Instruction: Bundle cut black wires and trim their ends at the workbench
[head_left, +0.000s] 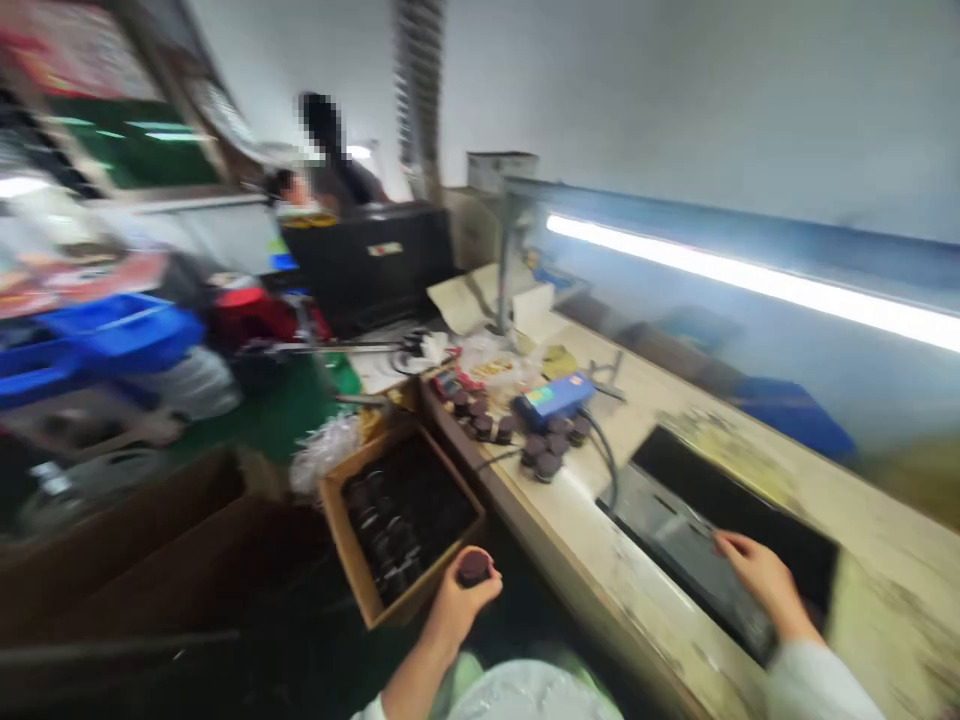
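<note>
The left grip (459, 594) holds a dark cap (473, 570) by the box's (349, 560) near wall, off the bench's (600, 545) front edge. The right grip (757, 575) is narrow, fingertips at the dark panel (697, 470); whether it pinches anything, I cannot tell. Bare bench runs between panel and front edge; farther along, more caps (547, 467) cluster beside a blue block (555, 400).

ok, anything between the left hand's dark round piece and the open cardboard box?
Only the near rim of the cardboard box, which the left hand, holding the dark round piece, overlaps in view. Nothing visible blocks the open top; height can't be judged.
</note>
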